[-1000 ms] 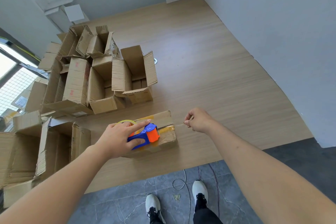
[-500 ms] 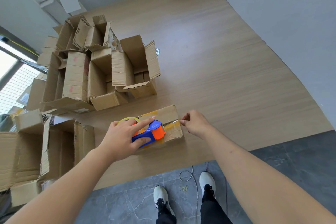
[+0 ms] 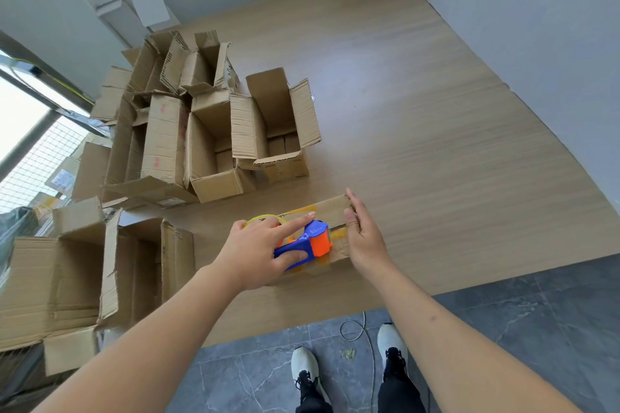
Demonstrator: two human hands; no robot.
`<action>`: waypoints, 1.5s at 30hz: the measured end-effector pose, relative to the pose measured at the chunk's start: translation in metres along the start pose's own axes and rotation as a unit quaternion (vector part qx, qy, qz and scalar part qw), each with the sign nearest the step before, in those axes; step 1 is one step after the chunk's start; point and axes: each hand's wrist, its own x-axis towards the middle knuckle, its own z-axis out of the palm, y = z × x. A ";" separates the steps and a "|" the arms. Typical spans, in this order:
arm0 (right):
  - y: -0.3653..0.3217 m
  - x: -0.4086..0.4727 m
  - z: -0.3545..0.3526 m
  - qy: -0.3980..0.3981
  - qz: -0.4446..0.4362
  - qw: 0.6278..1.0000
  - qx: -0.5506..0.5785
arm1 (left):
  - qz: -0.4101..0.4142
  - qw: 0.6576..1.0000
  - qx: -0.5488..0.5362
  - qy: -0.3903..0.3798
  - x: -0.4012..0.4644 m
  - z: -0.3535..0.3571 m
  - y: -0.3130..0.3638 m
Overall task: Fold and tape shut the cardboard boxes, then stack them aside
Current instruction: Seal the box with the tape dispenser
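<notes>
**Tape gun on the closed box**

The closed cardboard box [image 3: 330,211] lies near the table's [image 3: 436,178] front edge. On top, the left hand [image 3: 265,250] grips the blue-orange tape dispenser [image 3: 307,243], forefinger extended. At the box's 3 o'clock end, the right hand [image 3: 362,235] presses flat, fingers straight. Open boxes [image 3: 214,131] stand at 10 o'clock.

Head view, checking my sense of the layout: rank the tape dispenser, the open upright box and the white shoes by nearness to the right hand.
1. Tape dispenser, just left of the right hand.
2. Open upright box, beyond it, up-left.
3. White shoes, below on the floor.
</notes>
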 end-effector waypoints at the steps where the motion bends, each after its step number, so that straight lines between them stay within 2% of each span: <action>1: 0.001 -0.001 0.001 0.005 -0.004 1.000 -0.003 | 0.000 1.000 -0.002 -0.003 0.001 -0.002 0.000; 6: -0.001 -0.003 0.001 0.031 -0.005 0.999 -0.023 | 0.003 0.997 -0.030 -0.073 0.008 -0.025 -0.004; 9: -0.008 -0.005 0.003 0.043 0.003 0.998 -0.038 | -0.025 0.988 -0.071 -0.136 0.012 -0.037 -0.016; 14: -0.014 -0.009 0.003 0.049 0.012 0.997 -0.063 | -0.059 0.972 -0.128 -0.189 0.010 -0.042 -0.039; 19: -0.017 -0.009 0.002 0.044 0.007 0.994 -0.104 | -0.064 0.972 -0.093 -0.206 0.004 -0.055 -0.042; 30: -0.015 -0.008 0.001 0.044 0.008 0.989 -0.143 | -0.100 0.949 -0.192 -0.228 -0.047 -0.052 -0.118; 34: -0.012 -0.006 0.001 0.060 -0.004 0.983 -0.174 | -0.110 0.945 -0.189 -0.243 -0.050 -0.045 -0.121; 37: -0.012 -0.005 0.008 0.113 -0.032 0.953 -0.279 | -0.115 0.949 -0.180 -0.231 -0.045 -0.037 -0.118; 41: -0.022 -0.009 0.030 0.207 -0.118 0.844 -0.481 | -0.118 0.953 -0.183 -0.212 -0.048 -0.027 -0.120; 43: -0.031 -0.016 0.047 0.176 -0.155 0.823 -0.517 | -0.119 0.953 -0.193 -0.203 -0.048 -0.021 -0.119; 45: -0.037 -0.025 0.068 0.096 -0.138 0.839 -0.518 | -0.109 0.952 -0.213 -0.192 -0.046 -0.015 -0.113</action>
